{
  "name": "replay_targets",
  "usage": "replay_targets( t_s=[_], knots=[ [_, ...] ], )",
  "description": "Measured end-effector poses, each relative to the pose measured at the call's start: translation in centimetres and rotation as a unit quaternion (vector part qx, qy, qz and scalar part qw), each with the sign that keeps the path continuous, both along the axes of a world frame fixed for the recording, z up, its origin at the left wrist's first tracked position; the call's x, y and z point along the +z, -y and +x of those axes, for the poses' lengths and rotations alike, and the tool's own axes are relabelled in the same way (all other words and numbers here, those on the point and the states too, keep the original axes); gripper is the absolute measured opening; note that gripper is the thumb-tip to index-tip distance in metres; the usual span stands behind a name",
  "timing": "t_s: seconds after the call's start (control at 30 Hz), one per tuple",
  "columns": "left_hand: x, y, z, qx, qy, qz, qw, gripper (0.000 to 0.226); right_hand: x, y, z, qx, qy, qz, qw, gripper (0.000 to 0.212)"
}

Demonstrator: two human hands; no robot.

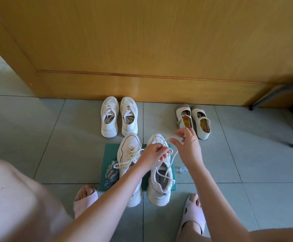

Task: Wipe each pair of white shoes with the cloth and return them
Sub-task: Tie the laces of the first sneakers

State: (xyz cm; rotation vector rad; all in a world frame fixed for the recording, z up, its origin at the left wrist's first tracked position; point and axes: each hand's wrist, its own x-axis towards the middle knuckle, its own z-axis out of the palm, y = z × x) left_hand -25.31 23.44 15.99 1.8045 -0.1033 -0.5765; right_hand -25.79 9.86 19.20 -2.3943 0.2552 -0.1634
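Grey tile floor (37, 137) by door (142, 49). Sneakers (159, 186) sat on mat (110, 151), cloth (111, 173) at mat's left edge. Left hand (152, 154) and right hand (187, 147) each pinched lace (166, 165) over mat, probably retying before return.

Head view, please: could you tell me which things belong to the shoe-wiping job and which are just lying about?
Job: chunky sneakers on the teal board, their lace pinched by the left hand and right hand; patterned cloth; mesh sneakers; strap shoes.
Lying about: small clear object; metal furniture legs; wooden panel.
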Motion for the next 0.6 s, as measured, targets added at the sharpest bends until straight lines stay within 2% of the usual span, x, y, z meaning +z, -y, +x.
replay_targets(
  t_s=[0.07, 0.13, 0.23, 0.37, 0.5, 0.6],
  knots=[
    [-0.2, -0.2, 0.2, 0.020, -0.016, -0.002, 1.000, 0.027, -0.1, -0.1, -0.5, -0.073, -0.001, 0.009, 0.997, 0.018],
    [-0.5, -0.4, 0.3, 0.030, -0.023, 0.013, 0.999, 0.030, -0.3, -0.2, -1.0, -0.123, -0.017, 0.067, 0.990, 0.015],
    [-0.7, -0.4, 0.3, 0.049, -0.035, 0.014, 0.998, 0.030, -0.6, -1.1, -1.2, -0.086, -0.071, 0.188, 0.976, 0.017],
    [-0.2, -0.3, 0.4, 0.030, -0.044, -0.006, 0.999, 0.028, -1.9, -0.7, -1.2, 0.024, -0.142, 0.143, 0.979, 0.022],
    [0.0, -0.7, 0.4, 0.020, -0.026, 0.009, 0.999, 0.028, -2.3, 0.7, -1.4, 0.058, -0.198, 0.059, 0.977, 0.030],
    [-0.2, -0.9, 0.4, 0.048, -0.044, -0.010, 0.998, 0.023, -1.5, 0.7, -1.2, 0.051, -0.160, 0.042, 0.985, 0.041]
  ],
)
